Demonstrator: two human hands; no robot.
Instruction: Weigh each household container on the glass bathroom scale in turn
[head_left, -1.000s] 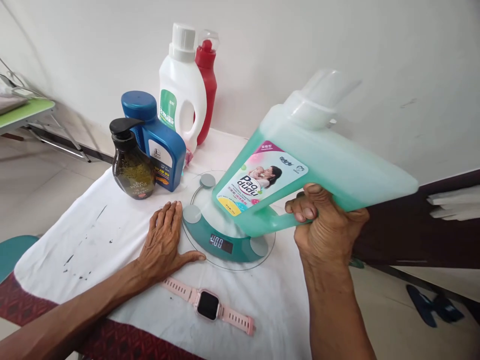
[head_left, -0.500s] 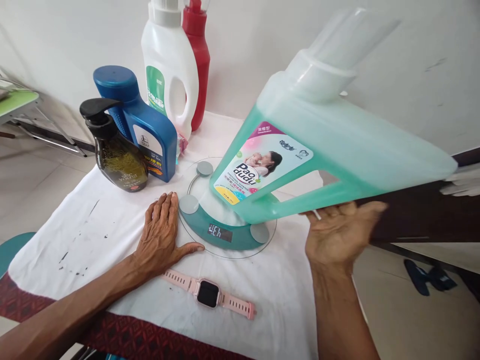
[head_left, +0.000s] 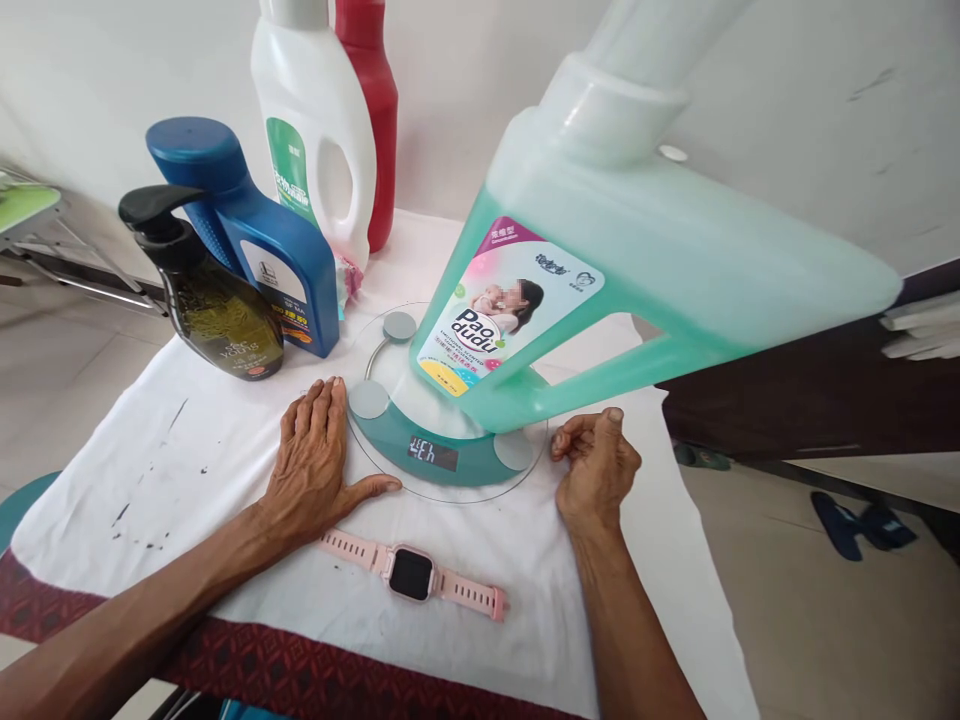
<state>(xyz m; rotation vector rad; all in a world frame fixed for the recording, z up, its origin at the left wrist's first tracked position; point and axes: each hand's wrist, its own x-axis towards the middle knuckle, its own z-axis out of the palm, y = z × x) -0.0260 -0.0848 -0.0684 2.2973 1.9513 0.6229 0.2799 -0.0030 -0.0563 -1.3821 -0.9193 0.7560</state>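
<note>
A large bottle [head_left: 585, 240] of green liquid labelled "Pao dudu" stands on a round glass scale [head_left: 431, 468]. The wide view makes the bottle look tilted. Lit digits show on the scale's dark display [head_left: 433, 453]. My left hand [head_left: 311, 455] lies flat on the white cloth, fingers stretched out and thumb pointing toward the scale's left edge. Beside the scale's right rim, below the bottle's handle, my right hand [head_left: 598, 465] is held with curled fingers and I see nothing in it. A pink-strapped watch [head_left: 412, 573] lies in front of the scale.
Behind at left stand a dark pump bottle [head_left: 221, 315], a blue bottle [head_left: 281, 255], a white handled bottle [head_left: 315, 100] and a red bottle [head_left: 379, 120]. White cloth [head_left: 225, 490] covers the table. Dark slippers [head_left: 859, 525] lie on the floor at right.
My right hand has come away from under the bottle's right side, moved left to the scale's rim and curled its fingers. My left hand stays flat; the view has shifted slightly.
</note>
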